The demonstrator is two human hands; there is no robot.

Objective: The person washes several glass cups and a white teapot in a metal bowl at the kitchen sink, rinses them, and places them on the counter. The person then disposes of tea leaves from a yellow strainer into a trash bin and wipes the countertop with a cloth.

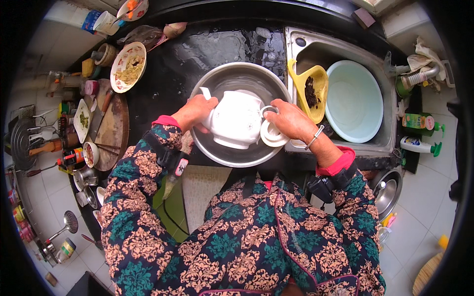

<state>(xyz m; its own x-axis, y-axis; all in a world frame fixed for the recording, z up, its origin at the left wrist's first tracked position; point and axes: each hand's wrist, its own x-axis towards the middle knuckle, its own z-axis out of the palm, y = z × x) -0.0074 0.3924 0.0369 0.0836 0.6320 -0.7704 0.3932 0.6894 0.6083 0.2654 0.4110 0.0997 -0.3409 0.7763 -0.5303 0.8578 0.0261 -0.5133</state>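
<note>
A white ceramic teapot [237, 120] with a faint floral pattern is tilted over a round metal basin [242, 161] on the black counter. My left hand [196, 111] grips it on the left, by its spout. On the other side, my right hand [290, 120] has its fingers around the teapot's looped handle. A white lid [273, 134] lies against that hand's fingers, beside the pot; whether the fingers pinch it is unclear. The basin's inside looks wet, and its lower part is partly hidden behind the pot.
On the right, a steel sink [389, 111] holds a light blue plastic basin [354, 101] and a yellow strainer [320, 79] with dark scraps. To the left are a patterned bowl of food [128, 67], a round wooden board [120, 122] and a knife [97, 120].
</note>
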